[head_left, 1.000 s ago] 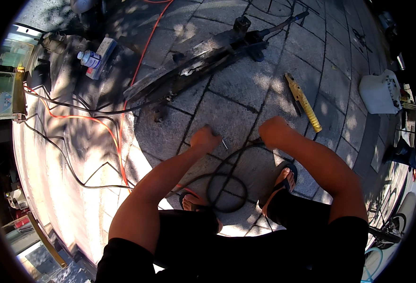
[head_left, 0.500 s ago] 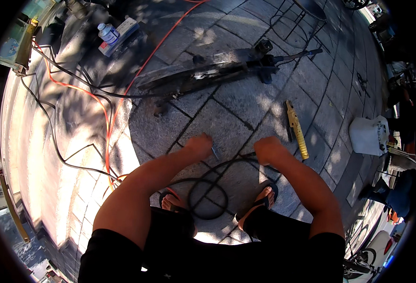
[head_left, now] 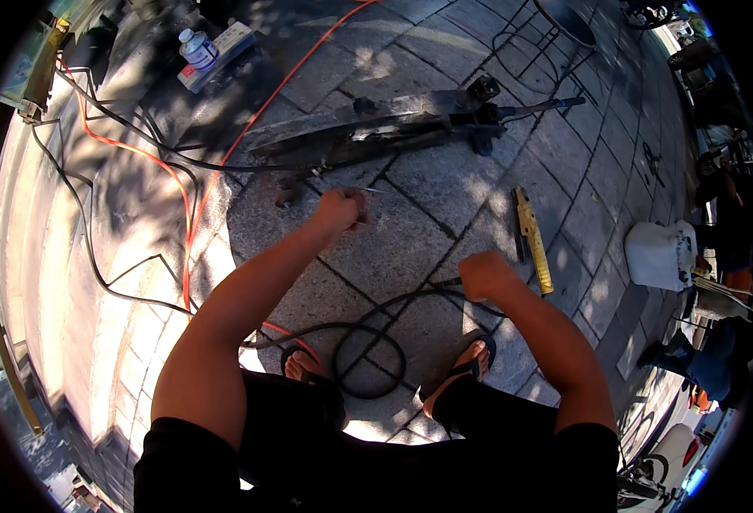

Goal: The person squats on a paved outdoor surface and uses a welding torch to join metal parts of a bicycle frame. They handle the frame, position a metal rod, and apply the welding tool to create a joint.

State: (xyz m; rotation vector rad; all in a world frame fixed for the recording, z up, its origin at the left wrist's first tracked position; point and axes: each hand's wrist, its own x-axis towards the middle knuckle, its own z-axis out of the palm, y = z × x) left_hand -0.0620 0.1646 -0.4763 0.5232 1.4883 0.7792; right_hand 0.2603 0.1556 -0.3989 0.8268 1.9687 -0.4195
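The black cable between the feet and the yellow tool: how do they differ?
The black cable forms a loop; the yellow tool is straight. The cable is much longer than the tool. In this view, the cable meets the right hand; the tool lies apart from it. Both are on the paving.

Sun-dappled grey stone paving (head_left: 411,248)

Dappled sunlight across paving (head_left: 402,244); pale steps (head_left: 116,244) glaring; edges curved, corners black
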